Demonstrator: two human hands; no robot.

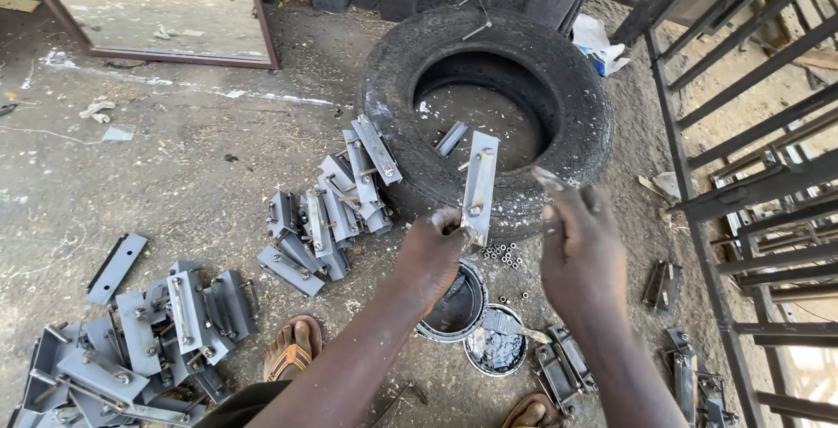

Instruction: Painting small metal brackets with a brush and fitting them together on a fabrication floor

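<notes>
Left hand (434, 245) pinches the bottom of a flat grey steel bracket (479, 185) held upright against the worn rubber tyre (393, 96) at twelve o'clock — right hand (580, 249), blurred, fingers curled round a thin tool I can't make out — paint tin (454, 306) at six o'clock below, matching brackets (327, 210) heaped at nine.

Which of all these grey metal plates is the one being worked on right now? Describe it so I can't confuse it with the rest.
Find the black tyre lying flat on the ground. In front of its near rim, the left hand holds one grey metal plate upright. It alone is lifted; the other plates lie in piles on the ground.
</notes>
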